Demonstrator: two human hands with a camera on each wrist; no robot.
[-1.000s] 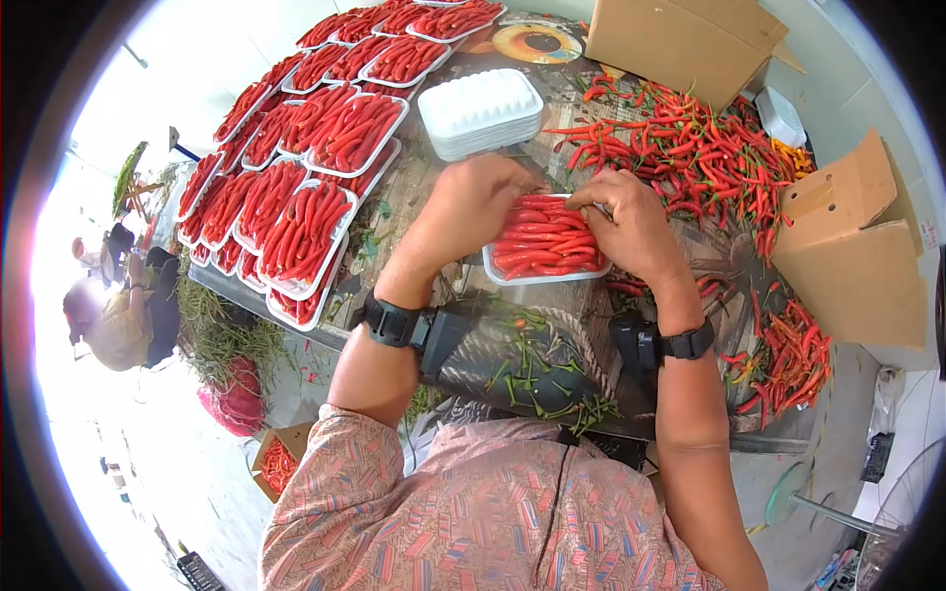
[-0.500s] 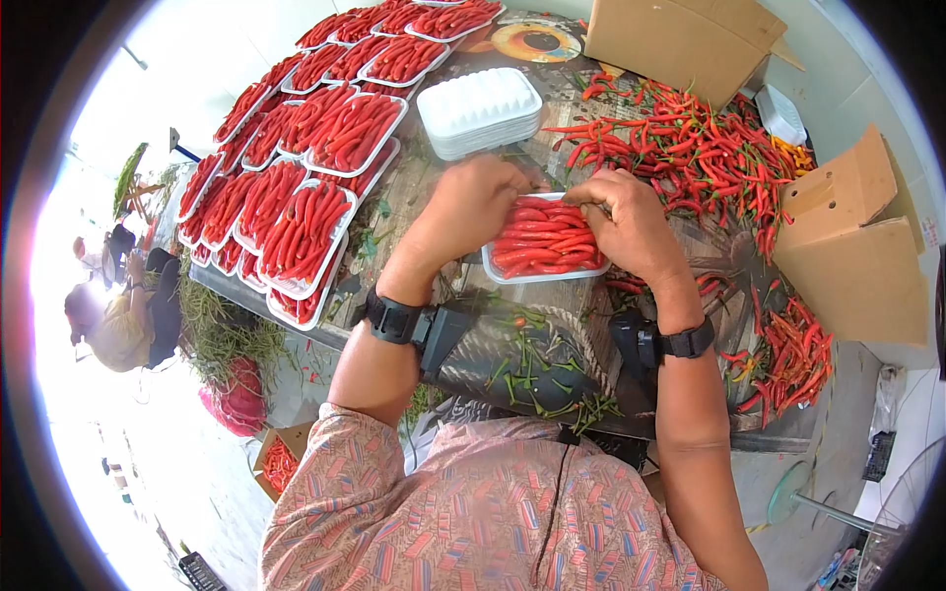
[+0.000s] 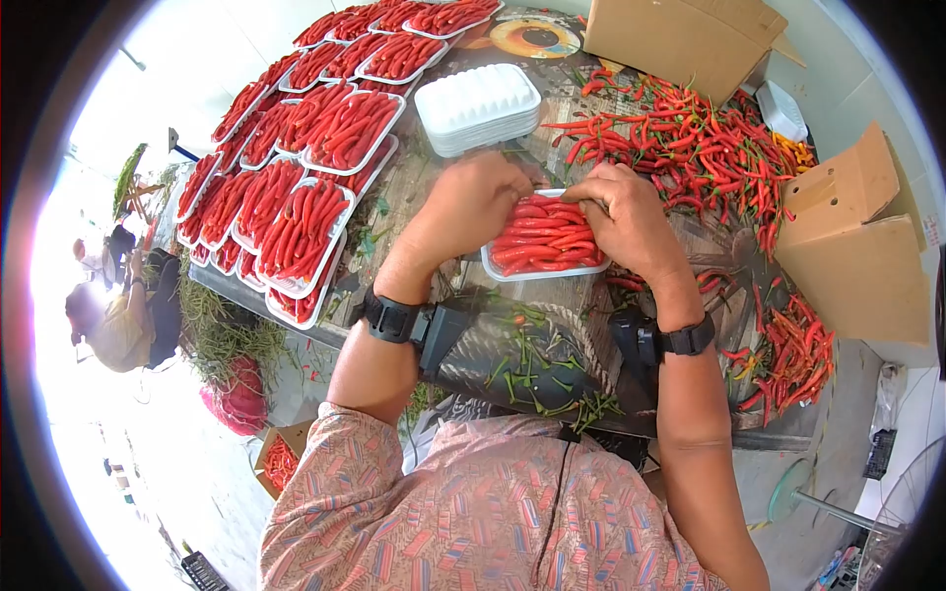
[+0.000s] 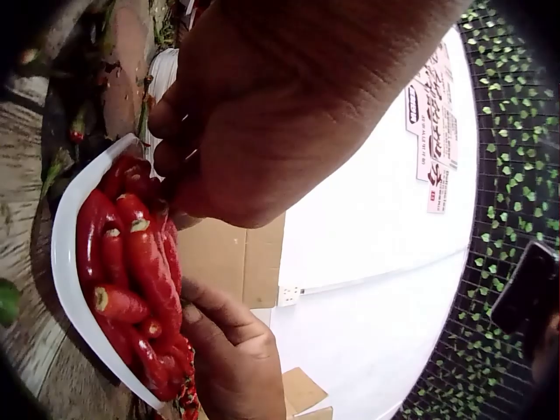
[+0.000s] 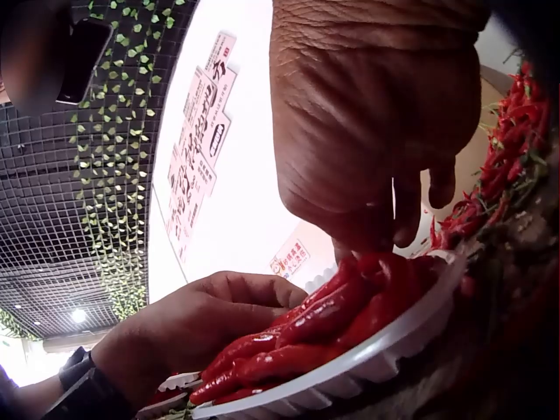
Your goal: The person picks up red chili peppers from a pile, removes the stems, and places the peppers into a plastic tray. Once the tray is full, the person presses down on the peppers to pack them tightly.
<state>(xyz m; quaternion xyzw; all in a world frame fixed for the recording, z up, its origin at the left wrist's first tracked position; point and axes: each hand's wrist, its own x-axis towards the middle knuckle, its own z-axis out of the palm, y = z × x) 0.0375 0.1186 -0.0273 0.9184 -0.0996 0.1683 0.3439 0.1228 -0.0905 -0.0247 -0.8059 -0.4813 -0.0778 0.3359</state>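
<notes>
A white foam tray (image 3: 537, 277) filled with red chili peppers (image 3: 542, 239) lies in front of me, the peppers side by side in rows. At the tray's far left corner, my left hand (image 3: 478, 200) pinches the end of a pepper with curled fingers. My right hand (image 3: 631, 219) pinches at the far right of the same row, thumb and forefinger bent over the pepper. In the left wrist view, the cut stem ends of the peppers (image 4: 131, 262) face the camera. Seen from the right wrist, the fingertips of my right hand (image 5: 376, 149) are down on the peppers.
Filled chili trays (image 3: 301, 227) are stacked at the left. Behind the hands stands a stack of white foam trays (image 3: 478, 110). Loose chilies (image 3: 690, 148) are heaped at the right beside cardboard boxes (image 3: 852, 236). Green stems (image 3: 537, 369) litter the near edge.
Both hands stay at the far edge of the tray, with only slight finger movement. The tray has hardly shifted.
</notes>
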